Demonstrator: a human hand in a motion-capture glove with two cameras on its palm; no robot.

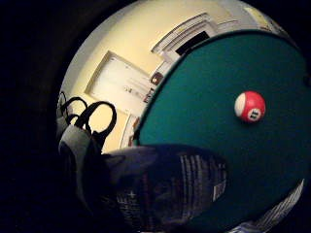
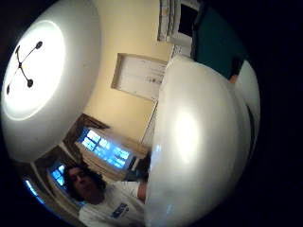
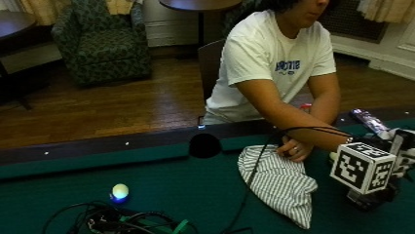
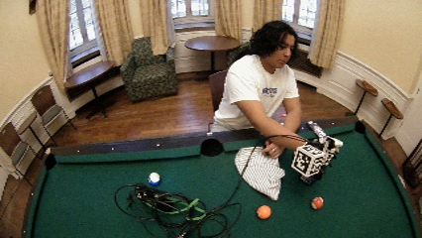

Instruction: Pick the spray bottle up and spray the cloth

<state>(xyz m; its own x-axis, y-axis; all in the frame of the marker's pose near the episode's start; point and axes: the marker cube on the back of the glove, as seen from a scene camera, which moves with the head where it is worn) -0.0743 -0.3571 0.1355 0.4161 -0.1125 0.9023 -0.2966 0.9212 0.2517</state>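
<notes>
Cloth (image 3: 280,183) lies striped and crumpled on the green counter (image 3: 162,190), your bare hand (image 3: 293,152) resting on its edge. Your right hand (image 3: 383,165) holds the bottle (image 3: 369,123) just beside the cloth. From the palm, your fingers wrap the bottle's dark body above a red-striped ball (image 1: 250,106).

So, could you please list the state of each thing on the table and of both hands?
right hand: at the spray bottle, beside the cloth.
spray bottle: close against that palm, grip hidden.
cloth: striped, crumpled, lying on the felt.
left hand: bare, rests on the cloth's edge.
red-striped ball: lying on the felt.
</notes>
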